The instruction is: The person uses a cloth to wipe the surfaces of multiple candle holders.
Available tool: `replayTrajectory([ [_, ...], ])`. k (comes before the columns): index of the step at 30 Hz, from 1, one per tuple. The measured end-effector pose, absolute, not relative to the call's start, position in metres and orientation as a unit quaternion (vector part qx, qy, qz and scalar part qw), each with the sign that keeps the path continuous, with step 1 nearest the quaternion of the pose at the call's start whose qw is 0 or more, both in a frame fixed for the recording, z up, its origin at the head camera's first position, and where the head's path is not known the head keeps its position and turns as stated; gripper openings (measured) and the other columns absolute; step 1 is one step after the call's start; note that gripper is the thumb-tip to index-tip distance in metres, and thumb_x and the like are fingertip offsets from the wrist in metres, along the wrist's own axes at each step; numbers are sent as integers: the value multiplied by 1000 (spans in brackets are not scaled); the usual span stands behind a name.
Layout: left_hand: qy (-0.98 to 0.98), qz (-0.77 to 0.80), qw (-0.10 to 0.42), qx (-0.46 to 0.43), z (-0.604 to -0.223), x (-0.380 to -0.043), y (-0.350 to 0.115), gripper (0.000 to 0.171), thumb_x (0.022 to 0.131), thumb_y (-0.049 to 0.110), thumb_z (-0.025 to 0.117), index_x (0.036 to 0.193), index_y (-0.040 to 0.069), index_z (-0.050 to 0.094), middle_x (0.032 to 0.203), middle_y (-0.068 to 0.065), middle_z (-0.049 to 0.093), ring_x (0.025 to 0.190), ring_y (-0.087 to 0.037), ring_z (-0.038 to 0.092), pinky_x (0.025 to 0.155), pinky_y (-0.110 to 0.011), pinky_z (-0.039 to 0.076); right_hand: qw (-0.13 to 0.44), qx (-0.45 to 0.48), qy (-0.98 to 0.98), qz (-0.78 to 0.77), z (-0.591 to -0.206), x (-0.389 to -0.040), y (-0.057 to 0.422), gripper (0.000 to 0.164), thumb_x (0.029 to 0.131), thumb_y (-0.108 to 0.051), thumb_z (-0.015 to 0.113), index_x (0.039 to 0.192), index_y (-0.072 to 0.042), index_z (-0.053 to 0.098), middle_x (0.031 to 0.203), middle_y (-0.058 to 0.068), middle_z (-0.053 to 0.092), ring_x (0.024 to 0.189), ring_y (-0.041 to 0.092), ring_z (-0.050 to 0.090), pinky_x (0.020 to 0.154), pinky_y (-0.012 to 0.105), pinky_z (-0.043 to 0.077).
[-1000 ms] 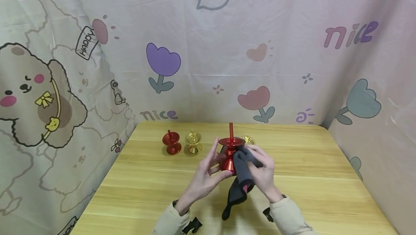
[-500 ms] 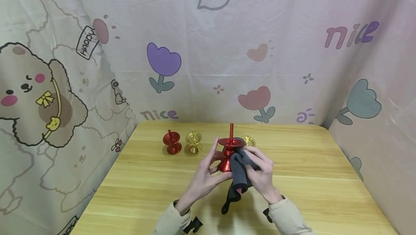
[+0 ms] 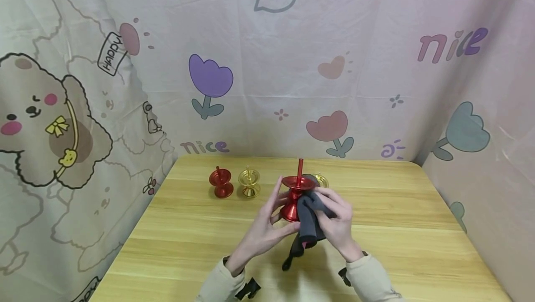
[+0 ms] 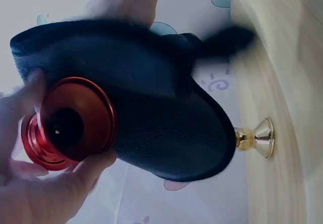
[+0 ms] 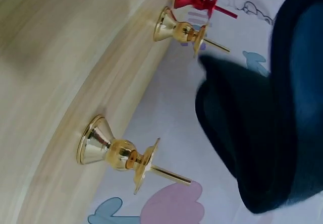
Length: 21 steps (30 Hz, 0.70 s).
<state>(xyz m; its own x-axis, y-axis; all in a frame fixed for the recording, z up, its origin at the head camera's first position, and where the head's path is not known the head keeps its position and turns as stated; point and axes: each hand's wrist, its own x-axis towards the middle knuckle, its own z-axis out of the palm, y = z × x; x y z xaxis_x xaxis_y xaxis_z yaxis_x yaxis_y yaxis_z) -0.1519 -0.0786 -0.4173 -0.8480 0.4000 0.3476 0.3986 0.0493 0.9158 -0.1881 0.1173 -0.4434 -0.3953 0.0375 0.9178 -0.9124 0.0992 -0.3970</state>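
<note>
My left hand (image 3: 265, 234) holds a shiny red candle holder (image 3: 290, 211) by its base, lifted above the table, its spike pointing up. In the left wrist view the hollow underside of the red candle holder (image 4: 93, 118) shows between thumb and fingers. My right hand (image 3: 338, 223) grips a dark grey cloth (image 3: 308, 220) and presses it against the red holder's stem and the underside of its dish. The cloth's lower end hangs loose. In the right wrist view the cloth (image 5: 252, 128) hides the red holder and the hand.
On the wooden table (image 3: 188, 246) a second red candle holder (image 3: 220, 183) and a gold one (image 3: 249, 183) stand at the back left. Another gold candle holder (image 3: 322, 181) stands behind my hands, partly hidden by the cloth. A patterned curtain (image 3: 267, 69) hangs behind the table.
The cloth has shifted slightly left around the red candle holder, and its hanging end has swung up a little. The red holder's tilt has changed slightly. Both hands keep their holds.
</note>
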Motion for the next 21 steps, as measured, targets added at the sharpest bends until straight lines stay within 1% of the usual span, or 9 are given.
replayTrajectory([
  [3, 727, 634, -13, 263, -417, -152, -78, 103, 88, 8, 78, 163, 27, 10, 142, -21, 47, 126, -37, 57, 101, -41, 55, 440, 380, -601, 548, -444, -189, 115, 17, 85, 12, 70, 102, 14, 73, 102, 28, 70, 105, 13, 69, 93, 19, 53],
  [5, 724, 637, -20, 263, -418, -153, -79, 102, 88, 8, 77, 164, 25, 12, 135, -22, 51, 122, -36, 60, 99, -40, 56, 414, 363, -609, 571, -444, -188, 116, 20, 83, 15, 69, 103, 12, 74, 105, 22, 72, 106, 11, 69, 93, 18, 53],
  [9, 720, 633, -17, 285, -418, -153, -81, 97, 94, 8, 71, 164, 22, 6, 134, -25, 58, 124, -39, 61, 103, -41, 54, 318, 303, -619, 651, -443, -185, 119, 35, 78, 24, 66, 105, 4, 76, 110, 3, 74, 105, 5, 68, 90, 16, 54],
  [11, 717, 630, -9, 298, -417, -153, -81, 95, 96, 8, 67, 164, 22, 2, 138, -27, 58, 128, -40, 59, 106, -43, 51, 310, 292, -621, 658, -442, -185, 120, 38, 77, 26, 66, 105, 2, 77, 110, 0, 74, 104, 4, 68, 89, 15, 54],
  [14, 719, 627, 1, 298, -416, -153, -82, 99, 94, 7, 71, 164, 27, 3, 143, -25, 53, 131, -41, 56, 108, -45, 49, 357, 322, -618, 622, -443, -186, 120, 33, 76, 24, 68, 103, 7, 76, 107, 8, 75, 103, 6, 69, 89, 16, 54],
  [16, 720, 630, -1, 291, -415, -153, -82, 104, 90, 6, 75, 164, 29, 6, 145, -24, 50, 130, -40, 55, 106, -45, 50, 402, 349, -609, 588, -444, -187, 118, 27, 78, 19, 70, 102, 10, 75, 105, 16, 74, 103, 8, 69, 90, 17, 54],
  [18, 722, 631, -10, 284, -415, -153, -83, 107, 86, 4, 78, 163, 29, 9, 143, -24, 50, 128, -39, 55, 103, -45, 52, 425, 369, -597, 572, -445, -188, 116, 22, 81, 15, 70, 103, 12, 74, 103, 23, 72, 103, 11, 70, 91, 18, 54],
  [19, 722, 631, -15, 284, -416, -153, -83, 106, 86, 4, 79, 163, 29, 10, 142, -23, 50, 127, -38, 56, 102, -44, 53, 430, 372, -595, 568, -445, -189, 116, 21, 82, 14, 70, 103, 12, 74, 104, 23, 72, 103, 11, 70, 91, 18, 54],
  [21, 719, 631, -25, 290, -416, -153, -83, 105, 87, 4, 78, 164, 27, 10, 136, -24, 54, 125, -39, 58, 100, -42, 54, 415, 363, -597, 582, -444, -188, 116, 24, 81, 16, 70, 104, 10, 74, 106, 18, 73, 104, 10, 70, 91, 17, 54],
])
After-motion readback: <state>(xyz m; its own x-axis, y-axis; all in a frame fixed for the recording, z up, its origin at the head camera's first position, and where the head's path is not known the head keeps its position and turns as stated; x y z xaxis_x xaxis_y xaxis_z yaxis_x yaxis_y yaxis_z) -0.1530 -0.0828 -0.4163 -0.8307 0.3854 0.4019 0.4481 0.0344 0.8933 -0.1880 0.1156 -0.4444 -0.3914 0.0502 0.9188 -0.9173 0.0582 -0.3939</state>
